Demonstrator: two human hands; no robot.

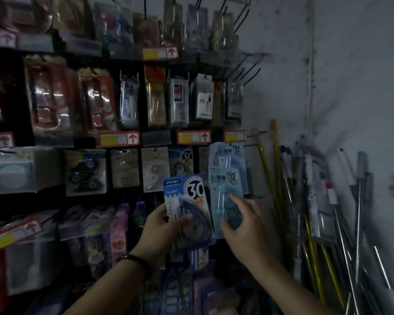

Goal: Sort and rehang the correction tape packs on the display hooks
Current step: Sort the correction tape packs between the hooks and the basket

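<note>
My left hand [163,226] grips a blue correction tape pack marked "30" [187,198] by its lower left, thumb across the front. My right hand [241,223] holds a light blue pack marked "12" [225,194] just to the right, fingers curled over its blister. Behind it another light blue "12" pack [228,155] hangs on a display hook at the rack's right end. A further "30" pack [182,160] hangs to its left. Both held packs are upright in front of the rack.
Rows of hanging stationery packs fill the dark rack, with red-arrow price tags [120,138] on the shelf edges. Bare hooks [248,71] stick out at the upper right. Yellow and metal poles [275,178] lean against the grey wall at right.
</note>
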